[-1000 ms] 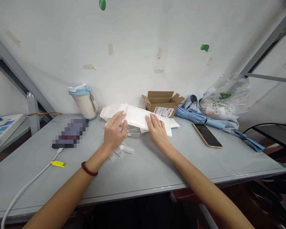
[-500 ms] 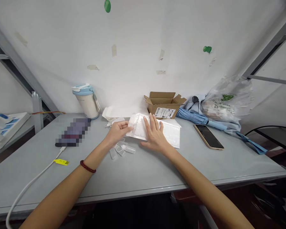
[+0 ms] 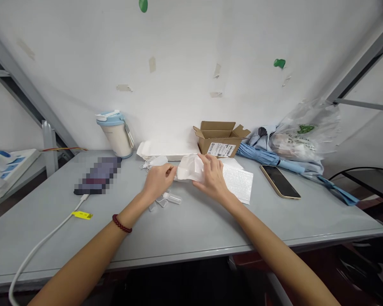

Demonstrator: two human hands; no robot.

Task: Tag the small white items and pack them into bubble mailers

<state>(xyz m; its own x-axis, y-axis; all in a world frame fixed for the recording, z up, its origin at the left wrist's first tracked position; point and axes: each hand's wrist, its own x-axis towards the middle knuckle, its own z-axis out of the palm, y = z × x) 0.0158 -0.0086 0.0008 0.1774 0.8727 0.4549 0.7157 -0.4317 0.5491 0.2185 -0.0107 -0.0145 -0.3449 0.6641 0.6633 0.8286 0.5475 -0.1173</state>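
A white bubble mailer [image 3: 238, 184] lies on the desk at the centre, its right part flat. Toward the left, a raised white, slightly see-through end [image 3: 189, 167] stands between my hands; whether it is one piece with the mailer is hidden. My right hand [image 3: 212, 176] is closed round that raised end, fingers over its top and thumb in front. My left hand [image 3: 159, 177] makes a pinch at its left edge, and the fingertips' contents are hidden. Below the left hand lie several small clear plastic pieces [image 3: 172, 198], partly covered by it.
Behind the hands are a stack of white envelopes [image 3: 169, 149] and an open cardboard box [image 3: 223, 142]. A cup [image 3: 116, 135] and a cabled, blurred device [image 3: 98, 176] sit left. A phone [image 3: 280, 182], folded blue umbrella [image 3: 264, 156] and plastic bag [image 3: 303, 136] lie right.
My left hand has turned and closed into a tighter pinch. My right hand has moved slightly right and curled its fingers. The mailer's left end has lifted and its right part has shifted right.
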